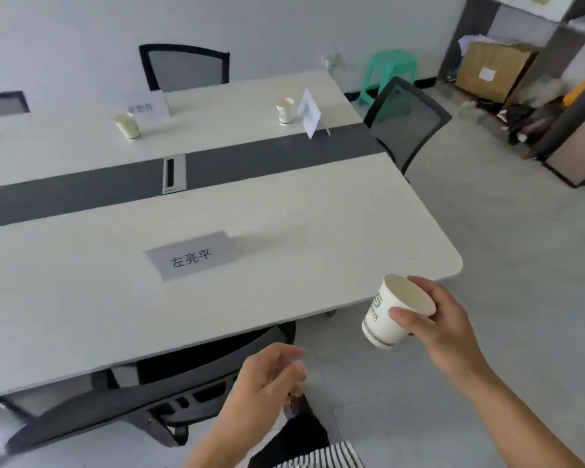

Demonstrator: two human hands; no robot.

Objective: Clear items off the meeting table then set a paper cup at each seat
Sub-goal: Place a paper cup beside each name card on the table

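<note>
The person wears a black-and-white striped top point(331, 456) and dark trousers point(304, 430).

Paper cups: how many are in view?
3. One cup stands on the far side of the table by a name card, a second cup farther right by another card, the third cup in the right hand. The table runs past the left edge, so more may be hidden.

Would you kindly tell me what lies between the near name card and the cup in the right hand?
Nothing: the head view shows only bare table between the name card and the cup, which the right hand holds at the table's edge.
</note>
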